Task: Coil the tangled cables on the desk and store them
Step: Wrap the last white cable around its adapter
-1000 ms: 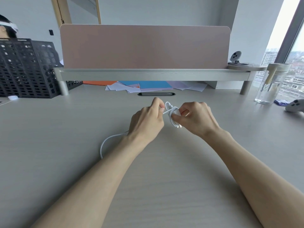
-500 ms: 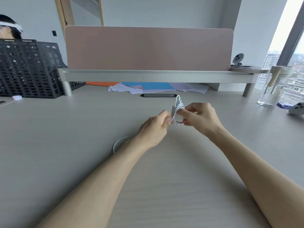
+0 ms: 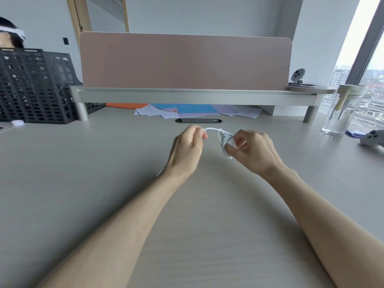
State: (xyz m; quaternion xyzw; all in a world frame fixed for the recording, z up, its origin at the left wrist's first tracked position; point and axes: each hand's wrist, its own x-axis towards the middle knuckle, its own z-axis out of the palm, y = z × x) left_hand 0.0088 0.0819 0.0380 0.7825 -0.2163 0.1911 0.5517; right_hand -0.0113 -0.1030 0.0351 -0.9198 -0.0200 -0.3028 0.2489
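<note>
Winding looks well along: the right hand (image 3: pixel 251 150) pinches a small coil of white cable (image 3: pixel 213 129) just above the desk (image 3: pixel 83 183), and the left hand (image 3: pixel 187 148) pinches the free strand beside it, feeding the next loop. A little slack trails under the left wrist. Storing comes after. A black crate (image 3: pixel 35 86) stands far left of the hands, a glass jar (image 3: pixel 340 113) and controller (image 3: pixel 372 138) far right; nothing seems to crowd them.

Thin white cable (image 3: pixel 222 140) in small tight loops
</note>
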